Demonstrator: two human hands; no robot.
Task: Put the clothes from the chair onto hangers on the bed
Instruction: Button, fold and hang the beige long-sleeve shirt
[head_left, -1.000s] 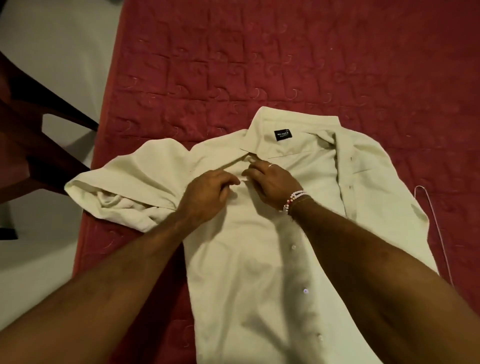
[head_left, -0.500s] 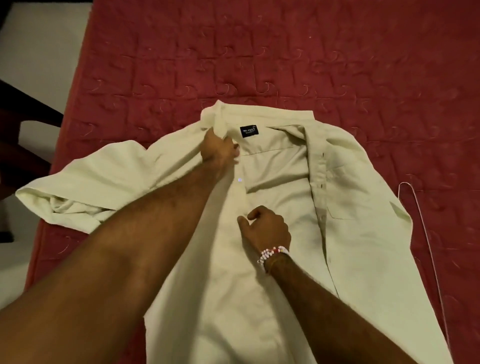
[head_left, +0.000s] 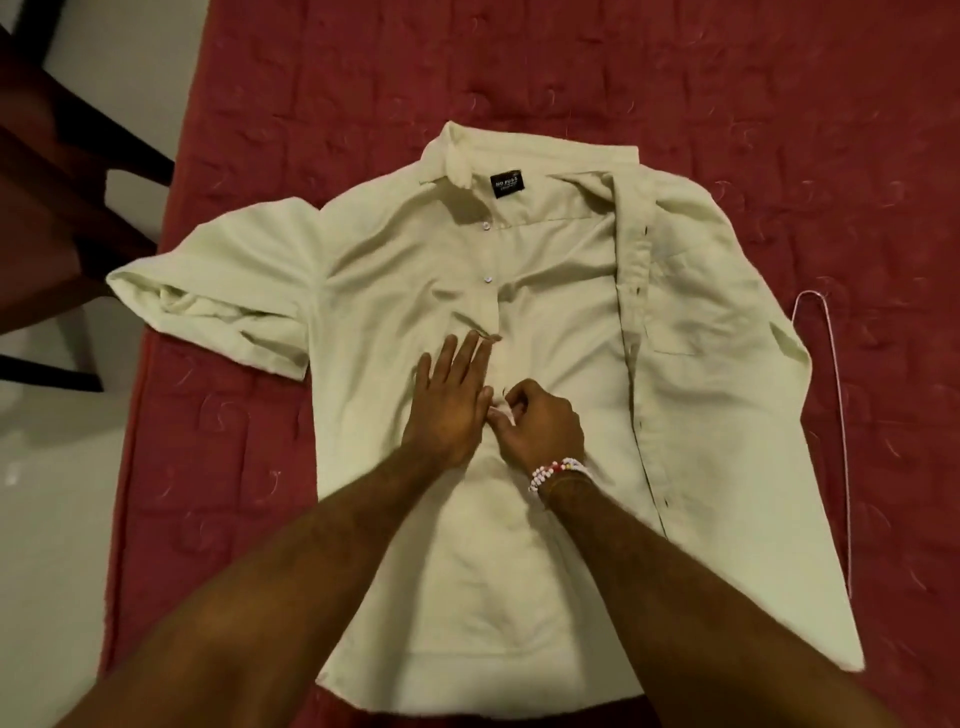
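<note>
A pale cream short-sleeved shirt (head_left: 691, 395) lies spread on the red quilted bed (head_left: 675, 78), collar away from me, a black label inside the neck. Its right front panel is folded open; the left panel lies across the chest with two buttons showing. My left hand (head_left: 449, 400) presses flat on the button strip at mid-chest, fingers straight. My right hand (head_left: 537, 423), with a bead bracelet at the wrist, pinches the shirt's placket edge just beside it. A thin white wire hanger (head_left: 836, 415) lies on the bed along the shirt's right side, partly under the fabric.
A dark wooden chair (head_left: 57, 218) stands on the pale floor (head_left: 57, 519) to the left of the bed. The shirt's left sleeve reaches close to the bed's left edge.
My left hand came down from the collar to mid-chest and flattened. My right hand stayed at mid-chest and now pinches the placket. The left sleeve lies smoother.
</note>
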